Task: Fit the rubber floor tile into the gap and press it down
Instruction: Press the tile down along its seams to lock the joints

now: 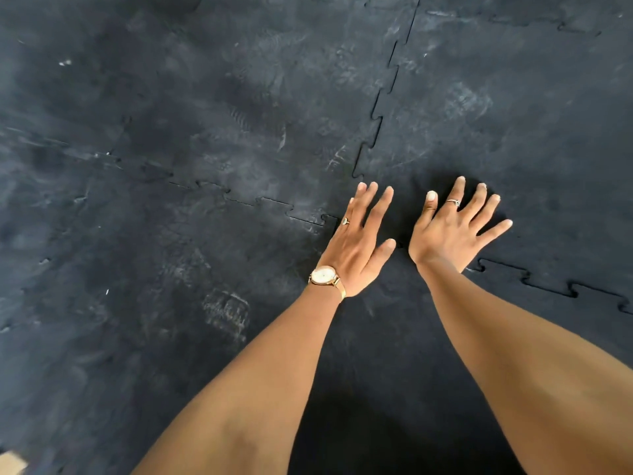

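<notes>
Two hands point(407, 234) on scuffed black tiles point(239, 138)

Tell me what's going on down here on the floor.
A person is laying interlocking black rubber flooring. Both hands, the left hand with a wristwatch and the right hand, lie flat with fingers spread on the rubber floor tile near its corner. The jigsaw seams beside them look mostly closed, so the tile appears seated.

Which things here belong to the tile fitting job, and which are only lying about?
For the job:
- black rubber floor tile
- left hand, flat on it
- right hand, flat on it
- jigsaw-edged seams

Only lying about:
- tan object at lower left corner, unclear what
</notes>
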A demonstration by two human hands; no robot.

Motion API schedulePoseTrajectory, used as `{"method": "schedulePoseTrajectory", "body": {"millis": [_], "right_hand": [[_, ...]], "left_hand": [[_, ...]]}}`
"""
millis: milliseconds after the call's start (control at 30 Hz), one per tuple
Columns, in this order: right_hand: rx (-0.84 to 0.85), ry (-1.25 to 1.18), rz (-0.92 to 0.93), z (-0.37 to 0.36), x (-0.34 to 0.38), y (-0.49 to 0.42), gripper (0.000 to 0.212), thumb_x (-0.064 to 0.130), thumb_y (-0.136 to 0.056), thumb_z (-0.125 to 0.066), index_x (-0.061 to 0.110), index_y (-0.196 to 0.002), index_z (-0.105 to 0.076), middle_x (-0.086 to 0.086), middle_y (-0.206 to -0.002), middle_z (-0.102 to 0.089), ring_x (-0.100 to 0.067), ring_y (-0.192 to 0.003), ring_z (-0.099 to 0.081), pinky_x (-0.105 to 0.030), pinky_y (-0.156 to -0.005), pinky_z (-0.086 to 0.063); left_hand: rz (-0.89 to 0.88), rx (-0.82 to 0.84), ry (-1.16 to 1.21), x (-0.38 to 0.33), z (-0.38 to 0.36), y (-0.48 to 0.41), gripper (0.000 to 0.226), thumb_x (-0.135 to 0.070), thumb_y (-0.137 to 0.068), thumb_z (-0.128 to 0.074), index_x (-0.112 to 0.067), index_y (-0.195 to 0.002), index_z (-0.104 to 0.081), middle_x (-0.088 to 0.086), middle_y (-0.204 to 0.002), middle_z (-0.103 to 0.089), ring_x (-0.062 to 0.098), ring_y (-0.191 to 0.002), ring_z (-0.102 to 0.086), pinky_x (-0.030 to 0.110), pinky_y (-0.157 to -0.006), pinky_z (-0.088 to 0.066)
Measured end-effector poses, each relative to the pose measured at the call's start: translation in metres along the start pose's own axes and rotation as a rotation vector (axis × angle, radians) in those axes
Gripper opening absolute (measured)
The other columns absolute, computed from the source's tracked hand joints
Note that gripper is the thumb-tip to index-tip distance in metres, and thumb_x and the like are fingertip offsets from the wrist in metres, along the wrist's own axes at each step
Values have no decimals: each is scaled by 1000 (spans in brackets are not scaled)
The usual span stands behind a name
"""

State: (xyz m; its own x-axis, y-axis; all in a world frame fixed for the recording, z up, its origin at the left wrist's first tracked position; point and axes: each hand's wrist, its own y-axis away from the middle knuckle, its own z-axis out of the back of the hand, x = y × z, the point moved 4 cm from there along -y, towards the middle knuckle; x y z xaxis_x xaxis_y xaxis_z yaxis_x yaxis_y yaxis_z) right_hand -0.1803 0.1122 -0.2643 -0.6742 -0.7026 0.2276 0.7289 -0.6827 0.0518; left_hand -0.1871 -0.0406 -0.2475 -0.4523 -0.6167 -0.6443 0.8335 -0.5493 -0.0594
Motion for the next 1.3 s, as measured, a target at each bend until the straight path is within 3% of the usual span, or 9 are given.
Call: {"method": "schedulePoseTrajectory", "body": {"millis": [200,333,467,567,700,933,1300], "right_hand": [[14,-128,103,8,-17,34,64,47,-102,-18,9,-153,-17,-11,-161,-17,-28,-151,-4,-54,-120,1],[72,37,137,6,-47,92,71,55,-97,-8,12,-154,-8,-9,-163,-10,-27,-151,0,-57,-119,4],[81,74,151,6,-40,85,68,54,-99,-11,16,-155,-7,-9,-164,-7,-29,-151,3,-60,-117,5],[85,46,158,4,-42,87,67,52,-99,-14,15,-155,-10,-11,-163,-9,-30,-150,2,-61,-117,3],[76,34,148,5,-41,85,67,52,-99,-14,15,-155,-11,-11,-163,-11,-31,-150,0,-62,-117,2],[83,73,144,5,-41,86,66,51,-99,-14,16,-155,-9,-11,-163,-9,-31,-150,1,-61,-117,3],[55,88,158,4,-43,91,65,51,-100,-15,16,-155,-9,-11,-163,-7,-31,-150,2,-62,-117,5]], "left_hand": [[33,34,34,0,4,-2,71,-20,-97,-50,-12,-154,-8,11,-162,-4,21,-150,5,39,-119,-14],[37,50,52,-9,8,2,66,-20,-98,-46,-10,-153,-12,12,-162,-6,21,-150,4,39,-122,-10],[-49,87,-334,-7,-1,50,61,-34,-102,-32,-11,-153,-9,16,-161,-5,27,-149,3,42,-122,-6],[-85,96,-495,-17,-12,76,67,-46,-100,-29,-13,-153,-6,19,-160,-7,31,-149,1,45,-122,-6],[30,61,-452,-20,-10,90,65,-42,-101,-31,-10,-153,-8,19,-160,-9,30,-149,2,44,-122,-5],[-38,158,-363,-17,-14,101,73,-47,-97,-39,-13,-154,-9,15,-161,-7,26,-150,5,45,-121,-5],[-64,84,-347,-19,-14,108,67,-44,-99,-34,-13,-154,-11,19,-160,-9,32,-149,5,48,-121,-2]]}}
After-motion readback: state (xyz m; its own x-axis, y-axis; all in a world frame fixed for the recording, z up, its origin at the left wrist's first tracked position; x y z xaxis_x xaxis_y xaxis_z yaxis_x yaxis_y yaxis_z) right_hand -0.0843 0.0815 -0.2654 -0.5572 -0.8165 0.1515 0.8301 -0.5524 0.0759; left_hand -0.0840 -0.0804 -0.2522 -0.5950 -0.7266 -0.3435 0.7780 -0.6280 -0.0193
